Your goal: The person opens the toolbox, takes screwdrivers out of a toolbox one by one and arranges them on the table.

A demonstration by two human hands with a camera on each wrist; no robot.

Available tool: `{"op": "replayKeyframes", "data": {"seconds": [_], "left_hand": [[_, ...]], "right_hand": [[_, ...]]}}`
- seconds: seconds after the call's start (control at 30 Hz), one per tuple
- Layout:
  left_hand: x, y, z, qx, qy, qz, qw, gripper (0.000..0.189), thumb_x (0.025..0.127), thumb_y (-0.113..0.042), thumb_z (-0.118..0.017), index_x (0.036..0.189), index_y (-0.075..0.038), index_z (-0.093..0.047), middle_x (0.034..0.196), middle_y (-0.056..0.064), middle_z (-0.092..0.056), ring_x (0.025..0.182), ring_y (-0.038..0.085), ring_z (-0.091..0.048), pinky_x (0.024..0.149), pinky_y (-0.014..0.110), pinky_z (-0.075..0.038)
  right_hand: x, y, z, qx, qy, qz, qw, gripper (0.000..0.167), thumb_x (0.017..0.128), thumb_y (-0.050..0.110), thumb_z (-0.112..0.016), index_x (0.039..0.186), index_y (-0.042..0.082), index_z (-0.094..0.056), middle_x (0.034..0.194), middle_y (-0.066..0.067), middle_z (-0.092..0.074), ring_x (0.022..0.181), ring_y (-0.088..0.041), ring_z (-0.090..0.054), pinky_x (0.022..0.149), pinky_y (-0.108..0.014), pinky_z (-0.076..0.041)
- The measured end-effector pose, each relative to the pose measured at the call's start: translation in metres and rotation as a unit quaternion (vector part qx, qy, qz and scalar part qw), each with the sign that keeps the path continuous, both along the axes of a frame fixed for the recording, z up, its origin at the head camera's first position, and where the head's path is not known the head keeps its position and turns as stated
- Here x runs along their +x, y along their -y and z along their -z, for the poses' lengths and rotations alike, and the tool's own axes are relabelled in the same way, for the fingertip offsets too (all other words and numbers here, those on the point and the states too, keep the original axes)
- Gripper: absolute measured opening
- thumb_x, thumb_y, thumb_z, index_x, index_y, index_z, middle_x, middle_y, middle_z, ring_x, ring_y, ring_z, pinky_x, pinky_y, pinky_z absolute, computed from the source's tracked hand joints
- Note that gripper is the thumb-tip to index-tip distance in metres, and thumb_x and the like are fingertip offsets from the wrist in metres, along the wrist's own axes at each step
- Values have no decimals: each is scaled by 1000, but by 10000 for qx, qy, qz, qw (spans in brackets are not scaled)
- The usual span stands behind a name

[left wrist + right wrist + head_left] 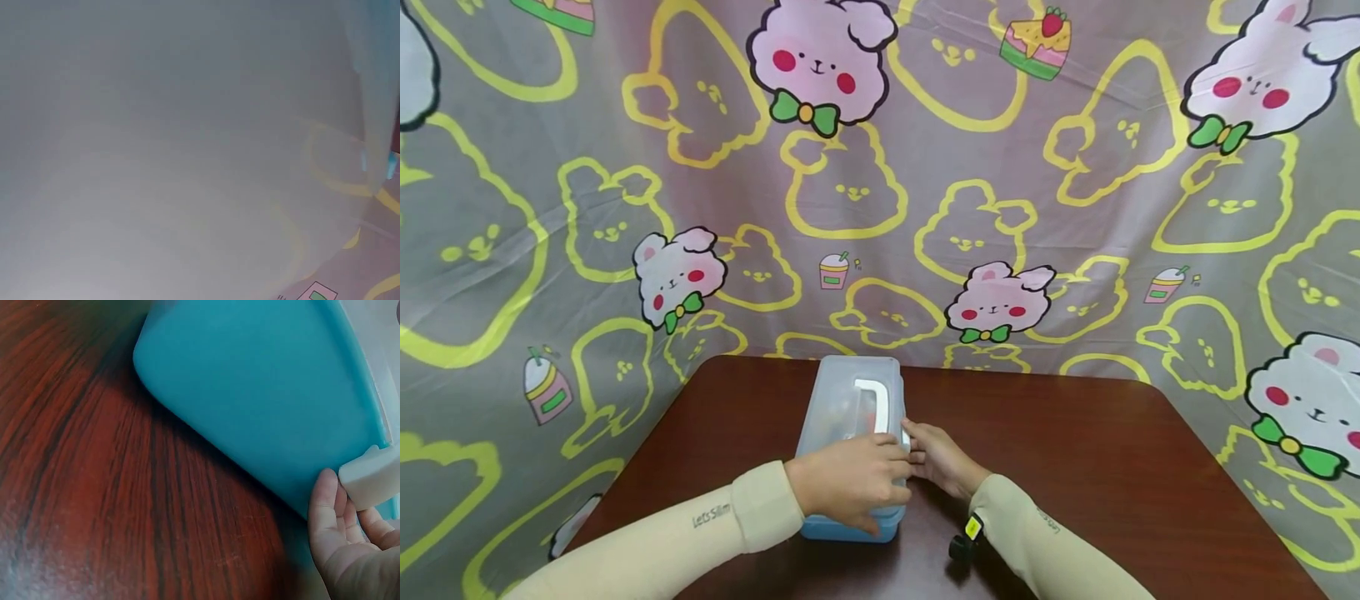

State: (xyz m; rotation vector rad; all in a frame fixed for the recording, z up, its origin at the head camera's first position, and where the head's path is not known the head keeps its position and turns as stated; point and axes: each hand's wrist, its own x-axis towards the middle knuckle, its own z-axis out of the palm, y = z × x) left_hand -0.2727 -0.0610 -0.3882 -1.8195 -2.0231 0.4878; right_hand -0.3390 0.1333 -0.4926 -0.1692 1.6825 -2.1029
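A blue plastic storage box stands on the table under a translucent lid with a white carry handle. Faint coloured shapes show through the lid. My left hand rests across the near part of the lid, fingers pointing right. On the box's right side, my right hand has its fingertips at a white latch. In the right wrist view, those fingers curl about the latch's edge against the blue wall. The pale lid, seen very close, fills most of the left wrist view.
The dark red-brown wooden table extends to both sides of the box. Behind and beside it hangs a grey curtain printed with cartoon animals. A small black device is strapped at the right wrist.
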Motion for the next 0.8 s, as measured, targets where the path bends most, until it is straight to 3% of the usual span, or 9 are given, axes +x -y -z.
{"op": "replayKeyframes", "data": {"seconds": [0.43,0.8], "left_hand": [[0,-3,-1,-135,-213,19,9997,47,72,-68,-71,100,-30,-71,101,-8,-62,103,14,-54,99,35,-40],[0,-1,2,0,-196,2,9998,47,72,-66,-73,99,-28,-70,100,-8,-62,109,15,-54,100,35,-40]], "right_hand": [[-1,-7,-10,527,-248,81,9983,49,97,40,-58,114,-5,-48,85,-9,-67,74,-17,-67,72,-37,-56],[-1,-16,-14,484,-240,-26,9985,43,101,39,-52,113,-2,-52,91,-11,-67,81,-21,-68,79,-40,-55]]}}
